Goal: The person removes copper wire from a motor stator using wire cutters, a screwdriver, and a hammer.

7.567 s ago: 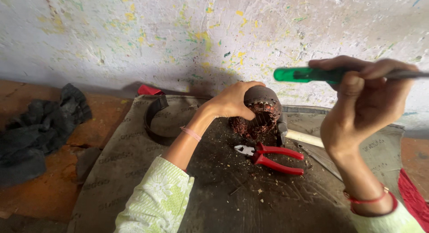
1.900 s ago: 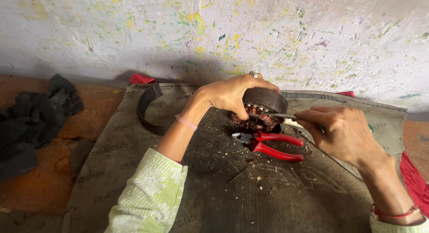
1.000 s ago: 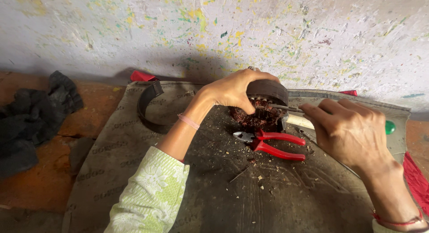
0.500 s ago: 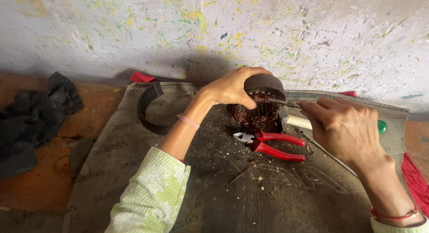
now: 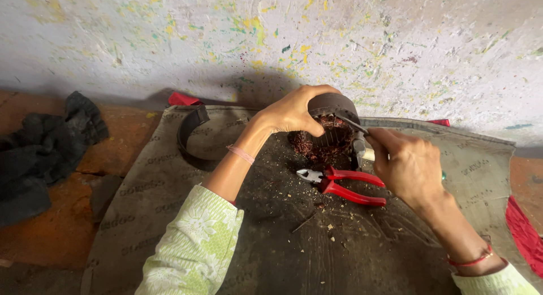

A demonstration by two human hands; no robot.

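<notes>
Left hand [image 5: 294, 109] clamped over round dark motor part [image 5: 331, 131], standing on dusty sack mat [image 5: 169, 176] against paint-flecked wall [image 5: 271, 40]. Right hand [image 5: 408, 168] closed around screwdriver [image 5: 353, 125], tip in part. Red pliers [image 5: 345, 184] beside. Black rag [image 5: 48, 148] on orange floor [image 5: 51, 238].

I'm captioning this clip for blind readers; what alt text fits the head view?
The left hand steadies a round, dark rusty metal part on a grimy mat while the right hand pokes a thin tool into it. Red-handled pliers lie just below, before a paint-speckled wall.
</notes>
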